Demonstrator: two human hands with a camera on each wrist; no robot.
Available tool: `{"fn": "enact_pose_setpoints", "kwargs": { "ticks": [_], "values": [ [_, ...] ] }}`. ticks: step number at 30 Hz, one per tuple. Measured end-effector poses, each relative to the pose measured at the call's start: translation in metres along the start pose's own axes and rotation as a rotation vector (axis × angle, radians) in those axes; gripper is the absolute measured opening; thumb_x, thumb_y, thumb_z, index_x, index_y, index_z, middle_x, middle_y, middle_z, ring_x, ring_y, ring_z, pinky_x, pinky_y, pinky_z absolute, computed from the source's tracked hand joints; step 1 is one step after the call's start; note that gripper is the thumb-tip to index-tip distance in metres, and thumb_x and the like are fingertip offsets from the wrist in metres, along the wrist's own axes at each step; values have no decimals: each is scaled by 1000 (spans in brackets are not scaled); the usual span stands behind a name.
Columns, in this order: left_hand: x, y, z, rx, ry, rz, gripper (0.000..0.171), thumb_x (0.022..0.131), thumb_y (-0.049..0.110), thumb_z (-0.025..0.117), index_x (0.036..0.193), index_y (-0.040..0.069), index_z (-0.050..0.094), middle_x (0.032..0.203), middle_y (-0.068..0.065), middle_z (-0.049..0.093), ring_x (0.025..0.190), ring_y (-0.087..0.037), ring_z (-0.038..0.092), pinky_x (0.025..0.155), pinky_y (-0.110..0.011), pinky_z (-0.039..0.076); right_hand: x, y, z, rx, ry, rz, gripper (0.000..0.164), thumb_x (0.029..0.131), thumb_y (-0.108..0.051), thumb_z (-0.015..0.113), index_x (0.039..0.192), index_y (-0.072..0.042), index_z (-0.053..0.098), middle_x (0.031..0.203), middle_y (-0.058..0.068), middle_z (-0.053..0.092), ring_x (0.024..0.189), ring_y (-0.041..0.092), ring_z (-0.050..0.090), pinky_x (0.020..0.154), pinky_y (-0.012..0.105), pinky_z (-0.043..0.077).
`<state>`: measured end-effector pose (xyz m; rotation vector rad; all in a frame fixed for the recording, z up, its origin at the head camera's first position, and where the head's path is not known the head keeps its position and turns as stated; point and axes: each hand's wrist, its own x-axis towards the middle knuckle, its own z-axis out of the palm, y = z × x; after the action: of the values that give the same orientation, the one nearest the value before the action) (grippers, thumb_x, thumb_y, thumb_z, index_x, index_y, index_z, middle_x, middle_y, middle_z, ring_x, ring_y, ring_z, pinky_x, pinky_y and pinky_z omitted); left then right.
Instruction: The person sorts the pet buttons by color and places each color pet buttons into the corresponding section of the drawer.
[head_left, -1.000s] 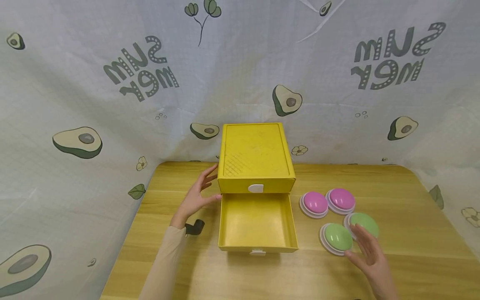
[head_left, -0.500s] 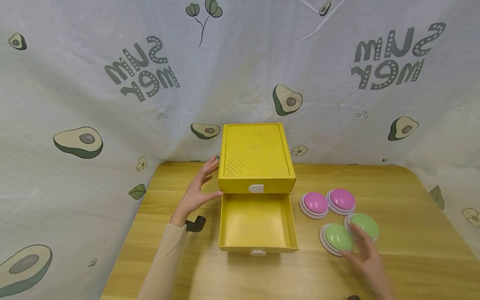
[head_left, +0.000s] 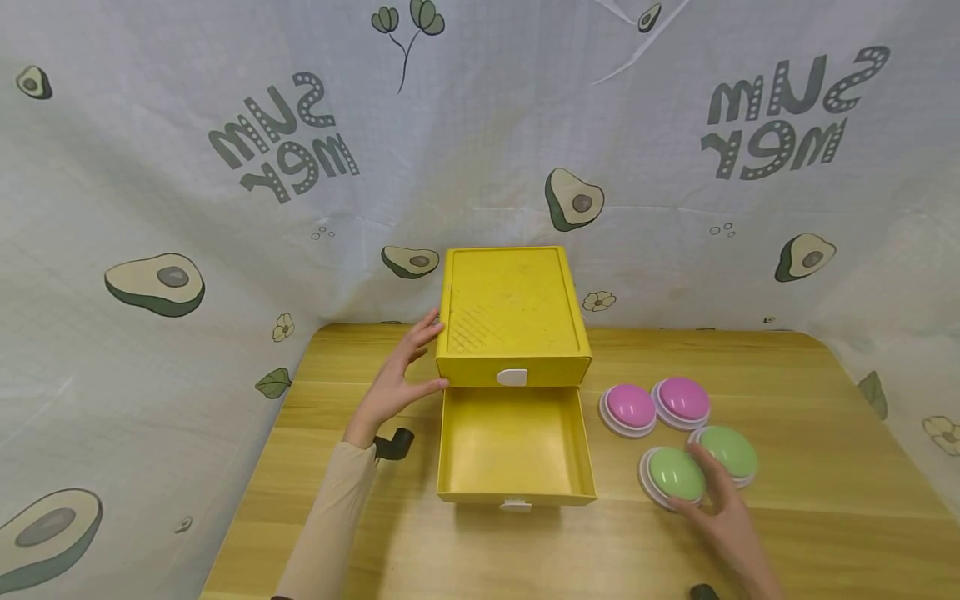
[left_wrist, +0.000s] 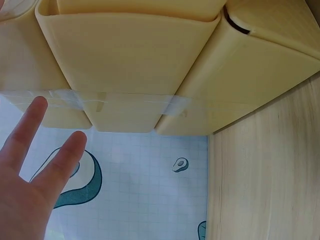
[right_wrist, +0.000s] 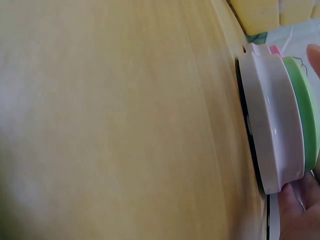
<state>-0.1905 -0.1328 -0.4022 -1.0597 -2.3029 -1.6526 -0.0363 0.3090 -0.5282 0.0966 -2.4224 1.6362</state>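
Note:
A yellow box with drawers (head_left: 513, 300) stands on the table's far side, its lower drawer (head_left: 517, 442) pulled out and bare inside. My left hand (head_left: 393, 392) is at the box's left side, thumb near the front edge and fingers extended. Those spread fingers (left_wrist: 65, 160) also show in the left wrist view, beside the box wall (left_wrist: 130, 55). My right hand (head_left: 723, 512) has thumb and fingers round the nearer green dome-shaped button (head_left: 677, 475), which sits upright on the tabletop. In the right wrist view, fingers (right_wrist: 295, 200) meet its white base (right_wrist: 277, 120); part of the hand is cut off.
A second green button (head_left: 727, 454) stands just beyond my right fingers. Two pink buttons (head_left: 630, 406) sit farther back, right of the drawer. The wooden table (head_left: 840, 400) ends at a patterned cloth (head_left: 480, 125) behind and at both sides.
My right hand has moved left and closed in round the nearer green button. My left hand has shifted slightly up along the box's side. The box and buttons stay put.

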Motion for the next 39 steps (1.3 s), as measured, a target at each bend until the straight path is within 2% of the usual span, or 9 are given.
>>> {"fn": "enact_pose_setpoints", "kwargs": {
  "ticks": [6,10,13,14,16,18,22,31,39],
  "values": [
    [3,-2,-1,7,-4,18,73,77,-11,73,140,-5,37,155,-22,19,139,-33,26,102,-62,31,2,2,1,-73,-31,88,86,85,1,68,152,-5,16,158,2,16,129,-14,12,98,0,9],
    [5,-2,-1,15,-20,27,72,77,-11,73,140,-5,38,155,-21,17,138,-32,27,104,-60,32,2,3,2,-63,-39,151,87,86,-3,69,153,-8,14,158,14,11,135,-3,7,112,24,-1],
    [5,-1,-1,27,-26,34,71,77,-11,73,139,-6,39,155,-21,17,138,-31,27,104,-57,32,2,3,3,-49,-40,183,88,86,-5,69,154,-10,14,158,14,9,139,8,4,112,46,-8],
    [6,-1,-2,33,-27,36,70,77,-11,73,138,-6,40,155,-21,17,138,-31,27,105,-56,32,2,3,3,-52,-36,186,88,86,-5,69,154,-10,14,158,13,9,139,9,3,112,48,-8],
    [6,0,-2,47,-27,43,68,77,-10,73,137,-6,42,155,-21,18,139,-30,27,106,-54,32,2,3,3,-56,-27,185,87,85,-4,70,153,-10,16,159,10,10,137,2,5,113,43,-6],
    [7,1,-2,60,-27,50,65,77,-9,73,136,-7,44,154,-21,20,139,-30,26,107,-51,32,2,4,4,-65,-18,174,86,84,-3,71,153,-9,18,159,7,13,133,-7,8,113,27,-1],
    [7,2,-2,45,-29,51,63,78,-9,73,134,-7,46,154,-21,23,138,-30,30,107,-49,32,3,5,3,-78,-3,146,86,82,0,72,151,-5,22,158,2,18,126,-17,15,99,1,9],
    [7,2,-1,-18,-28,12,61,79,-11,71,134,-7,46,154,-19,22,134,-34,35,106,-54,33,2,4,0,-44,28,117,84,80,6,72,149,-3,25,154,-2,28,128,-14,25,101,4,18],
    [8,2,-2,-50,-32,15,60,79,-13,70,133,-8,45,154,-22,21,131,-40,36,103,-61,32,4,-11,-3,-8,21,131,84,82,6,70,151,-10,25,154,0,29,131,-8,26,101,4,21]
  ]
}}
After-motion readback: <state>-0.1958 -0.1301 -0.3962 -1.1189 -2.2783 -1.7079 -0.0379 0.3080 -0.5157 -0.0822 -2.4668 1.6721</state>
